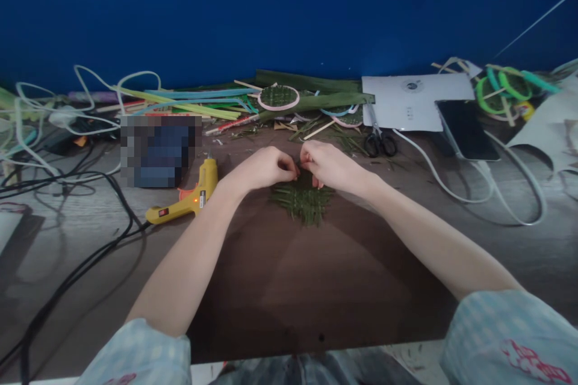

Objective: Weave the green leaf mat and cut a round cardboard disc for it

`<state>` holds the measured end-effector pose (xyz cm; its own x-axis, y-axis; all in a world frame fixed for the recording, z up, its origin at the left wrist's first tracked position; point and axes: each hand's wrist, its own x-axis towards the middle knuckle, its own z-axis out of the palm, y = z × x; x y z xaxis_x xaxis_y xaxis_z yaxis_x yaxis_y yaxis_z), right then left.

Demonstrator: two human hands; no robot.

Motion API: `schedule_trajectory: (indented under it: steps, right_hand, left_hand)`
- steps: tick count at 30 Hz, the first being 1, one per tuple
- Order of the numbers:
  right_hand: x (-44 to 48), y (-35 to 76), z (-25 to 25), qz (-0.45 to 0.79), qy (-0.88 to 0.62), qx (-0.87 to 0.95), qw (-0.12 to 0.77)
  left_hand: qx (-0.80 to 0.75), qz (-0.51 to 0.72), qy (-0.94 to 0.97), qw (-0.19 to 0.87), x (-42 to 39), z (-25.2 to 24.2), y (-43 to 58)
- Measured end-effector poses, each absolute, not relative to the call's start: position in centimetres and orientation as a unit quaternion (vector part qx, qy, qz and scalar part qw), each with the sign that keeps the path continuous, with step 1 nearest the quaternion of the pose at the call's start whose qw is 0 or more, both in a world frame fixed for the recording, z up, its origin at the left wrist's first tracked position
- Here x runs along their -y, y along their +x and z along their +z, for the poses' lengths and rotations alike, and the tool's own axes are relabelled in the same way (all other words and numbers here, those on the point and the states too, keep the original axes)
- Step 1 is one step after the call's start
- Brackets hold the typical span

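Green leaf strips, plaited into a small woven mat (303, 201), lie flat on the brown table (289, 301) straight ahead of the person; its near edge is frayed into loose ends. The left hand (264, 167) and the right hand (332, 167) meet at the mat's far edge, both narrow, fingers curled in and pinched on the weave there; which single strip each holds is too small to tell.

The main risk, as I judge it, is the weave itself; only its far edge is gripped, so a hard pull on one strip could slide it out or open the lattice, and a sharp bend could split a leaf.

A yellow glue gun (187, 195) lies near the left forearm with a light glowing on its body; it looks switched on, so a sideways sweep of that arm could meet a hot nozzle. Its black cable (90, 258) runs off to the left, where a snag would drag it; scissors (380, 141) rest beyond the right hand.
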<state>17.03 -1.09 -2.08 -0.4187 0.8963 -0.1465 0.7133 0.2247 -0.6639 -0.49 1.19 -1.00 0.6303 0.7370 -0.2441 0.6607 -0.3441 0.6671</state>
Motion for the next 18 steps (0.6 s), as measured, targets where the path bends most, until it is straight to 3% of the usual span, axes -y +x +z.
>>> schedule_trajectory:
  steps: [7,18]
  right_hand:
    - [0.8,17.5,-1.4,0.435,-0.53,0.714,0.14]
    - [0.9,18.1,0.5,0.37,-0.483,0.788,0.095]
  left_hand:
    - [-0.427,0.051,0.819,0.379,-1.2,-1.0,-0.5]
    - [-0.451,0.038,0.815,0.363,-1.2,-1.1,-0.4]
